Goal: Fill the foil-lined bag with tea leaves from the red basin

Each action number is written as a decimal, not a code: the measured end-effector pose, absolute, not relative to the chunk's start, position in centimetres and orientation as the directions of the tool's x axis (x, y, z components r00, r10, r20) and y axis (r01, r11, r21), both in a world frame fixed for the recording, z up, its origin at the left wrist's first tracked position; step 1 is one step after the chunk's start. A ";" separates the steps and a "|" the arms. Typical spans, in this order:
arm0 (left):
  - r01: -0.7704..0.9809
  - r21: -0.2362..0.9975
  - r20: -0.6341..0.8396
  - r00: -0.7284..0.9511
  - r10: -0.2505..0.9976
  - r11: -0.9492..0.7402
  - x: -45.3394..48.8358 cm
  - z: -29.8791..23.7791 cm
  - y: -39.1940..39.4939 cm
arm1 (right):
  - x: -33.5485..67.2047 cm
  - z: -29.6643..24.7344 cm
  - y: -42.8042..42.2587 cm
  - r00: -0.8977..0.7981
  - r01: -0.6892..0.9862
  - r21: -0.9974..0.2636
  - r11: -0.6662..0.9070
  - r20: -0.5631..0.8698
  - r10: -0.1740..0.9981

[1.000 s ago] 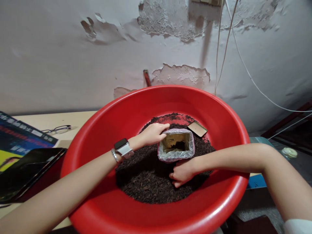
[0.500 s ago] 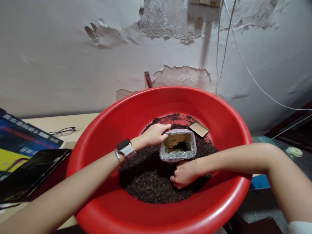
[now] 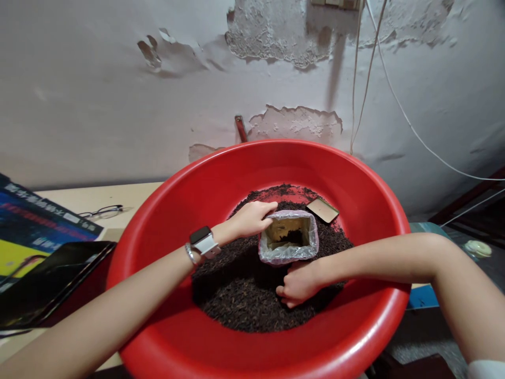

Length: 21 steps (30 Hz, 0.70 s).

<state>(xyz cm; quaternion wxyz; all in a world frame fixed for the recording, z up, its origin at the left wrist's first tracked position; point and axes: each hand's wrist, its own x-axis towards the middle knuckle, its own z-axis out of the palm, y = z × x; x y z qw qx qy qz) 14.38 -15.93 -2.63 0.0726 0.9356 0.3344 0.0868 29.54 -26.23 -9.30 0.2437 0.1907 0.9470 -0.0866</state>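
Near rim of red basin point(image 3: 252, 352) unchanged. Right hand point(image 3: 296, 285), clenched among dark loose leaves point(image 3: 244, 295), barely shifted since a second ago, gathering continuing. Left hand point(image 3: 252, 218) still gripping far-left rim of plastic-lined box point(image 3: 288, 237), mid-basin.

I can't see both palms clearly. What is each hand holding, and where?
Left hand grips the lined box by its left rim; right hand is closed in the loose tea leaves.

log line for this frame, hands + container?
left hand: gripping rim of lined box | right hand: cupped in dark loose leaves beside box | box: upright, open, in red basin
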 end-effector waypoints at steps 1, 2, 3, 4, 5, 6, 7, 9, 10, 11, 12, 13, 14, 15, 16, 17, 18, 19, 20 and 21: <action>0.610 0.197 0.115 0.763 0.636 -0.768 14.4 -2.6 -15.9 | 29.5 -9.3 -26.3 -0.810 0.403 -0.075 0.912 -0.494 0.317; 0.609 0.200 0.115 0.763 0.636 -0.768 14.4 -2.6 -15.9 | 29.5 -9.3 -26.3 -0.810 0.402 -0.078 0.912 -0.494 0.315; 0.610 0.201 0.112 0.763 0.637 -0.766 14.4 -2.6 -15.9 | 29.6 -9.3 -26.3 -0.811 0.401 -0.079 0.913 -0.494 0.313; 0.613 0.202 0.109 0.761 0.640 -0.764 14.4 -2.6 -16.0 | 29.6 -9.3 -26.4 -0.812 0.399 -0.079 0.914 -0.494 0.312; 0.616 0.202 0.106 0.759 0.642 -0.761 14.4 -2.5 -16.0 | 29.5 -9.3 -26.4 -0.812 0.398 -0.077 0.914 -0.493 0.312; 0.617 0.203 0.103 0.758 0.644 -0.760 14.5 -2.5 -16.0 | 29.5 -9.3 -26.4 -0.812 0.396 -0.074 0.915 -0.492 0.312; 0.618 0.204 0.100 0.759 0.644 -0.759 14.5 -2.5 -16.0 | 29.5 -9.3 -26.4 -0.812 0.396 -0.070 0.916 -0.492 0.313; 0.617 0.201 0.097 0.760 0.642 -0.761 14.5 -2.5 -16.0 | 29.5 -9.2 -26.4 -0.816 0.389 -0.068 0.919 -0.488 0.310; 0.617 0.197 0.096 0.761 0.641 -0.762 14.5 -2.5 -16.0 | 29.5 -9.2 -26.4 -0.819 0.382 -0.068 0.921 -0.487 0.304; 0.618 0.192 0.095 0.762 0.641 -0.763 14.5 -2.5 -16.0 | 29.5 -9.1 -26.4 -0.823 0.373 -0.071 0.925 -0.485 0.295; 0.619 0.186 0.095 0.761 0.641 -0.763 14.5 -2.5 -16.0 | 29.5 -9.1 -26.4 -0.827 0.365 -0.071 0.928 -0.483 0.288; 0.620 0.183 0.097 0.761 0.641 -0.763 14.5 -2.5 -15.9 | 29.5 -9.1 -26.4 -0.830 0.358 -0.073 0.931 -0.482 0.281; 0.620 0.183 0.100 0.760 0.642 -0.763 14.5 -2.5 -15.9 | 29.5 -9.1 -26.5 -0.831 0.353 -0.074 0.932 -0.483 0.277; 0.621 0.185 0.101 0.759 0.643 -0.762 14.5 -2.5 -15.9 | 29.5 -9.1 -26.5 -0.832 0.353 -0.076 0.933 -0.482 0.275; 0.621 0.189 0.102 0.758 0.644 -0.761 14.4 -2.5 -15.9 | 29.5 -9.2 -26.5 -0.833 0.355 -0.077 0.932 -0.479 0.278; 0.621 0.193 0.102 0.757 0.645 -0.760 14.4 -2.5 -15.9 | 29.5 -9.2 -26.6 -0.834 0.360 -0.079 0.930 -0.475 0.282; 0.621 0.196 0.103 0.757 0.645 -0.759 14.4 -2.6 -15.9 | 29.5 -9.3 -26.6 -0.833 0.368 -0.083 0.926 -0.473 0.288; 0.619 0.197 0.105 0.757 0.644 -0.760 14.4 -2.6 -15.9 | 29.5 -9.4 -26.7 -0.831 0.381 -0.090 0.920 -0.470 0.298; 0.616 0.197 0.108 0.759 0.642 -0.762 14.3 -2.6 -15.9 | 29.5 -9.5 -26.8 -0.827 0.400 -0.094 0.912 -0.467 0.314; 0.612 0.197 0.114 0.761 0.638 -0.766 14.3 -2.7 -15.9 | 29.4 -9.6 -26.8 -0.821 0.421 -0.099 0.902 -0.464 0.332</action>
